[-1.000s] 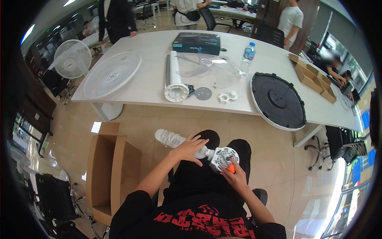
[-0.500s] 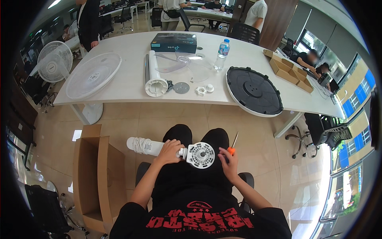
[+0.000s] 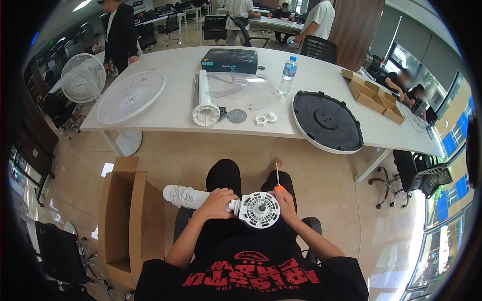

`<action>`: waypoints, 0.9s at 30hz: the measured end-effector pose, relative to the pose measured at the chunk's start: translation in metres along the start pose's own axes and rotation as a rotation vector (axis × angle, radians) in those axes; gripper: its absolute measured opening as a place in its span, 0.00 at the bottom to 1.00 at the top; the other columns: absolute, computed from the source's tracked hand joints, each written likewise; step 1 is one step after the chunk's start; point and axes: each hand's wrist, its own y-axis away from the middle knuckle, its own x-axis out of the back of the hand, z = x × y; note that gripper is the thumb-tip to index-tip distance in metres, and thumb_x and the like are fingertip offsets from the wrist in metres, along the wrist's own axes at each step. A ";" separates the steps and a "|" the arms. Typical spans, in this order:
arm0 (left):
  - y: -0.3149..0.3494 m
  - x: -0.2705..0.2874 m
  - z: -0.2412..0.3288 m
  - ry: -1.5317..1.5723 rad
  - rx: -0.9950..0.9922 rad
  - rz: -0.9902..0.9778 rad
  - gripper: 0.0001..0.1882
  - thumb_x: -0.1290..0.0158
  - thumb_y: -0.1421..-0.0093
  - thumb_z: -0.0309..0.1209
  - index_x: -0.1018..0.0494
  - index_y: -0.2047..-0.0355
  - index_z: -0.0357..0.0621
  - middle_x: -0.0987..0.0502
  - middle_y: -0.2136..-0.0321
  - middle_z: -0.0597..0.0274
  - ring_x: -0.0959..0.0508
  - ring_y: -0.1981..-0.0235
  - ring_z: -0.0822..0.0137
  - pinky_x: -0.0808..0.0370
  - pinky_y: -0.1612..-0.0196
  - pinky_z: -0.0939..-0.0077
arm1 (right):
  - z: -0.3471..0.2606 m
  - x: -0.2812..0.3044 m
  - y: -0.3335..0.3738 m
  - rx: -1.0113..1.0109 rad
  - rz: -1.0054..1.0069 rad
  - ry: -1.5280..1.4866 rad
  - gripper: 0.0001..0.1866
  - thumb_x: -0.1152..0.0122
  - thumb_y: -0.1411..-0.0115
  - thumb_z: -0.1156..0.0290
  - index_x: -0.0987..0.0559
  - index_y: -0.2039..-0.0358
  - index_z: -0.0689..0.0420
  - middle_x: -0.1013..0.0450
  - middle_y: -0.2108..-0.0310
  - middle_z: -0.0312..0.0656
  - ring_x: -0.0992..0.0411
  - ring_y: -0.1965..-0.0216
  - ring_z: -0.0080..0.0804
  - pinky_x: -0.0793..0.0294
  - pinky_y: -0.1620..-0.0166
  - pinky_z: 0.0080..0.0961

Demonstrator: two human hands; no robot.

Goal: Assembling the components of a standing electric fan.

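Across my lap lies a white fan motor unit (image 3: 251, 216), its round slotted housing facing up with a shaft in the middle. My left hand (image 3: 218, 203) is closed round its neck, beside the white column (image 3: 188, 197) with a cord wound about its end. My right hand (image 3: 285, 202) is closed on a screwdriver (image 3: 278, 188) with an orange handle, its thin blade pointing away from me. The right fingers are close against the housing's right edge; whether they touch it I cannot tell.
On the white table (image 3: 170, 118) are a fan grille (image 3: 131, 98), a white tube (image 3: 206, 113), clear fan blades (image 3: 226, 90), small parts, a water bottle (image 3: 288, 75) and a round black-and-white base (image 3: 327, 120). An open cardboard box (image 3: 140, 226) stands left of me.
My right hand has come in to the motor housing, and its fingers have closed more round the screwdriver, which has turned more upright in view. The left hand keeps its hold. The view has shifted slightly.
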 end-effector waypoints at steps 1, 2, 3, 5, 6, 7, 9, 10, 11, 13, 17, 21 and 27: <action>0.003 0.001 -0.001 0.015 -0.017 0.049 0.24 0.29 0.63 0.37 0.20 0.63 0.48 0.24 0.68 0.63 0.23 0.58 0.56 0.29 0.55 0.59 | -0.005 -0.001 -0.004 0.023 -0.034 0.007 0.22 0.52 0.24 0.63 0.15 0.60 0.68 0.29 0.67 0.40 0.28 0.62 0.29 0.30 0.56 0.27; 0.004 -0.004 -0.006 0.004 0.011 0.057 0.24 0.29 0.63 0.37 0.20 0.63 0.48 0.24 0.68 0.63 0.23 0.58 0.56 0.29 0.55 0.59 | -0.009 -0.003 -0.007 0.048 -0.074 0.011 0.22 0.52 0.23 0.63 0.15 0.60 0.67 0.30 0.66 0.40 0.28 0.62 0.29 0.30 0.56 0.27; 0.005 -0.013 -0.013 -0.020 -0.033 0.029 0.25 0.28 0.63 0.39 0.20 0.63 0.48 0.25 0.67 0.62 0.23 0.58 0.56 0.29 0.55 0.58 | -0.013 -0.003 -0.010 0.058 -0.117 0.043 0.24 0.55 0.23 0.61 0.14 0.59 0.66 0.31 0.66 0.40 0.29 0.63 0.29 0.31 0.56 0.28; 0.009 -0.035 -0.031 -0.039 -0.116 -0.004 0.28 0.28 0.63 0.43 0.21 0.61 0.48 0.25 0.66 0.61 0.23 0.57 0.56 0.30 0.55 0.58 | -0.002 -0.002 -0.013 0.056 -0.198 -0.063 0.27 0.58 0.22 0.58 0.14 0.55 0.65 0.31 0.67 0.38 0.31 0.64 0.29 0.31 0.56 0.28; 0.004 -0.048 -0.037 -0.031 -0.171 -0.004 0.30 0.28 0.64 0.44 0.22 0.60 0.49 0.25 0.65 0.61 0.23 0.56 0.56 0.30 0.55 0.58 | 0.004 0.003 -0.012 0.071 -0.255 0.003 0.26 0.57 0.22 0.58 0.15 0.53 0.65 0.30 0.65 0.38 0.30 0.62 0.29 0.30 0.55 0.28; -0.003 -0.048 -0.032 -0.052 -0.177 -0.034 0.30 0.28 0.64 0.45 0.22 0.60 0.49 0.25 0.64 0.61 0.23 0.56 0.56 0.30 0.55 0.58 | 0.014 0.001 -0.007 -0.126 -0.228 -0.244 0.24 0.54 0.23 0.58 0.14 0.55 0.65 0.29 0.65 0.40 0.28 0.60 0.31 0.30 0.54 0.30; -0.006 -0.045 -0.019 -0.080 -0.124 -0.074 0.32 0.27 0.64 0.47 0.23 0.59 0.48 0.25 0.63 0.61 0.24 0.54 0.56 0.30 0.55 0.58 | 0.009 0.005 -0.012 0.113 -0.261 0.239 0.17 0.39 0.32 0.62 0.14 0.64 0.65 0.29 0.67 0.42 0.28 0.62 0.34 0.30 0.57 0.30; -0.007 -0.044 -0.015 -0.083 -0.085 -0.092 0.33 0.27 0.64 0.47 0.23 0.59 0.48 0.25 0.62 0.61 0.24 0.54 0.56 0.30 0.55 0.58 | 0.016 0.008 -0.014 0.055 -0.282 0.195 0.15 0.35 0.35 0.64 0.15 0.65 0.66 0.30 0.67 0.42 0.29 0.64 0.33 0.32 0.59 0.30; 0.003 -0.048 -0.020 -0.088 -0.043 -0.049 0.33 0.27 0.64 0.47 0.23 0.59 0.48 0.25 0.62 0.61 0.24 0.54 0.56 0.30 0.55 0.58 | 0.020 0.003 -0.019 0.033 -0.317 0.211 0.14 0.34 0.35 0.65 0.15 0.66 0.66 0.30 0.68 0.42 0.30 0.64 0.33 0.32 0.60 0.30; 0.001 -0.049 -0.030 -0.004 -0.066 -0.035 0.33 0.26 0.64 0.47 0.23 0.58 0.46 0.24 0.63 0.59 0.24 0.54 0.54 0.29 0.54 0.57 | 0.025 0.000 -0.026 0.016 -0.343 0.215 0.13 0.34 0.36 0.66 0.16 0.67 0.66 0.30 0.68 0.42 0.30 0.65 0.33 0.33 0.60 0.30; 0.000 -0.041 -0.043 0.081 -0.055 -0.085 0.34 0.26 0.65 0.45 0.23 0.58 0.44 0.22 0.63 0.57 0.22 0.54 0.52 0.27 0.51 0.55 | 0.019 -0.007 -0.044 -0.007 -0.379 0.195 0.14 0.33 0.36 0.67 0.17 0.68 0.69 0.31 0.69 0.42 0.31 0.66 0.32 0.33 0.61 0.30; 0.001 -0.022 -0.050 0.165 -0.015 -0.117 0.34 0.25 0.66 0.44 0.22 0.58 0.43 0.22 0.63 0.57 0.22 0.54 0.51 0.27 0.51 0.55 | -0.007 -0.024 -0.045 -0.071 -0.326 0.178 0.15 0.32 0.37 0.65 0.16 0.68 0.68 0.31 0.70 0.43 0.30 0.68 0.33 0.32 0.63 0.31; 0.016 -0.032 -0.063 0.145 -0.022 -0.106 0.34 0.24 0.65 0.42 0.22 0.57 0.44 0.22 0.61 0.58 0.22 0.52 0.52 0.28 0.50 0.57 | -0.010 -0.044 -0.038 -0.017 -0.275 0.384 0.16 0.33 0.36 0.63 0.17 0.67 0.67 0.30 0.70 0.48 0.27 0.69 0.40 0.30 0.63 0.33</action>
